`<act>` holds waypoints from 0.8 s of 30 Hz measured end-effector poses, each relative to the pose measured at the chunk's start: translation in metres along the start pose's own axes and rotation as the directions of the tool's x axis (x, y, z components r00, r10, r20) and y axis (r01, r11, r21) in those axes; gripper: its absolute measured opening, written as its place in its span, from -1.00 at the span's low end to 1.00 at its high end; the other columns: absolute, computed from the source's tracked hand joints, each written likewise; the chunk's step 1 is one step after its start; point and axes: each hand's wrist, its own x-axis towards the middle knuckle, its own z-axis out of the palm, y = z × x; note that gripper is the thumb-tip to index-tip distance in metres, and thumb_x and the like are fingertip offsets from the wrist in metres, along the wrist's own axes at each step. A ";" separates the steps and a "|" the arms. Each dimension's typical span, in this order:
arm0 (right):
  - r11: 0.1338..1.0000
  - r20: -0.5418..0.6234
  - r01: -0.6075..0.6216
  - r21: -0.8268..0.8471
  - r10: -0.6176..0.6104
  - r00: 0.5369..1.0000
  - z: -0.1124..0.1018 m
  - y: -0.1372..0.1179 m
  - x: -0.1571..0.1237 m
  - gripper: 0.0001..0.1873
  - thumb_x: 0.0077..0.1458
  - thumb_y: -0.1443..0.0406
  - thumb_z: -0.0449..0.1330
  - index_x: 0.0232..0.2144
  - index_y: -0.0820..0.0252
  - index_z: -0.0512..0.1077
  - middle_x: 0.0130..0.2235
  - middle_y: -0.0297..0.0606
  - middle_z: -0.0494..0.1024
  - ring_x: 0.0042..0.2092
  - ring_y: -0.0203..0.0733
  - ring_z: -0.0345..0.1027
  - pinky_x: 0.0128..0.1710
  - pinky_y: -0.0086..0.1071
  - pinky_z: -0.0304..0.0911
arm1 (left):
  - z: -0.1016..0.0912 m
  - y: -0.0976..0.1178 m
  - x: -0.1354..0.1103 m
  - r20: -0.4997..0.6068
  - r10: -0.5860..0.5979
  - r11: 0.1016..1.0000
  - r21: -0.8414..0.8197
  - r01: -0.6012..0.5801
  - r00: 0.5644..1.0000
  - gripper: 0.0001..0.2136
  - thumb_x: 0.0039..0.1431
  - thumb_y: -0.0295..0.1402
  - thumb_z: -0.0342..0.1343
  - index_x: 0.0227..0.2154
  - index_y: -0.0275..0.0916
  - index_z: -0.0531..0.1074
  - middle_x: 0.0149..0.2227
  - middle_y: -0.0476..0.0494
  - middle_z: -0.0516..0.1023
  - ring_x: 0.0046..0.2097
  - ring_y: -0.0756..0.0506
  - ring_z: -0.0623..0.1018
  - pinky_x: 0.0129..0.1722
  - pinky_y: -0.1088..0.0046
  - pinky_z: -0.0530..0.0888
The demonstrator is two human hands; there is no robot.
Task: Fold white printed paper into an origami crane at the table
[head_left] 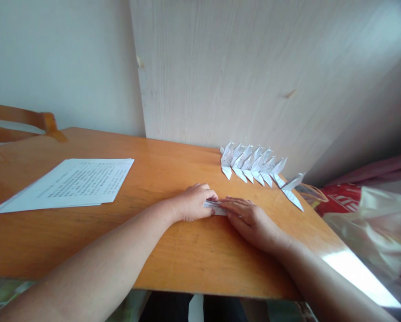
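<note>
Between my hands, a small strip of folded white paper (219,211) lies low on the table. My left hand (195,203) is closed on its left end, thumb and fingers curled over it. On the other end rests my right hand (254,222), its fingers stretched out and lying flat on the paper. Much of the strip is hidden under the fingers. Beyond my right hand, several folded paper pieces (250,164) with pointed tips stand in a row, and one more pointed paper piece (292,192) sits apart at the right end.
A stack of printed sheets (86,183) lies on the left of the wooden table (173,259). A wooden chair (19,118) is at the far left. Behind the table stands a pale panel (220,71). Red and white bags (371,210) are beyond the right edge.
</note>
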 end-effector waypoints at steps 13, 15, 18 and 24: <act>0.981 0.045 -0.071 -0.183 0.081 0.996 -0.001 0.000 0.005 -0.63 0.17 0.32 0.16 0.04 0.12 0.45 -0.02 -0.16 0.57 0.01 -0.02 0.36 0.04 -0.15 0.20 | -0.001 0.001 -0.002 -0.007 -0.080 0.996 -0.047 0.080 0.997 -0.69 0.01 -0.21 0.22 -0.16 -0.15 0.46 -0.13 -0.12 0.47 -0.10 -0.16 0.45 -0.17 0.41 0.38; 0.978 0.033 -0.062 -0.199 0.070 0.997 0.000 -0.001 0.005 -0.62 0.17 0.32 0.16 0.05 0.12 0.45 -0.02 -0.15 0.56 0.01 -0.02 0.35 0.02 -0.16 0.21 | -0.002 0.001 -0.001 0.004 -0.078 0.994 -0.075 0.078 0.997 -0.61 -0.03 -0.15 0.26 -0.12 -0.15 0.46 -0.11 -0.12 0.46 -0.08 -0.17 0.45 -0.15 0.42 0.37; 0.971 0.017 -0.040 -0.234 0.045 0.999 0.002 0.000 0.004 -0.60 0.18 0.30 0.17 0.08 0.10 0.43 -0.01 -0.14 0.54 0.01 0.00 0.34 0.02 -0.14 0.20 | -0.003 0.000 0.002 0.038 -0.083 0.984 -0.156 0.088 0.996 -0.57 0.00 0.01 0.22 -0.16 -0.18 0.51 -0.17 -0.12 0.47 -0.14 -0.15 0.45 -0.19 0.44 0.35; 0.955 -0.016 0.046 -0.293 -0.052 0.999 0.005 -0.002 0.002 -0.52 0.15 0.32 0.18 0.14 0.13 0.37 0.05 -0.11 0.52 0.06 0.02 0.33 0.09 -0.07 0.19 | 0.000 -0.003 0.010 0.122 -0.168 0.913 -0.355 0.201 0.978 -0.67 0.08 -0.06 0.15 -0.43 -0.27 0.52 -0.49 -0.01 0.44 -0.42 -0.03 0.35 -0.42 0.47 0.24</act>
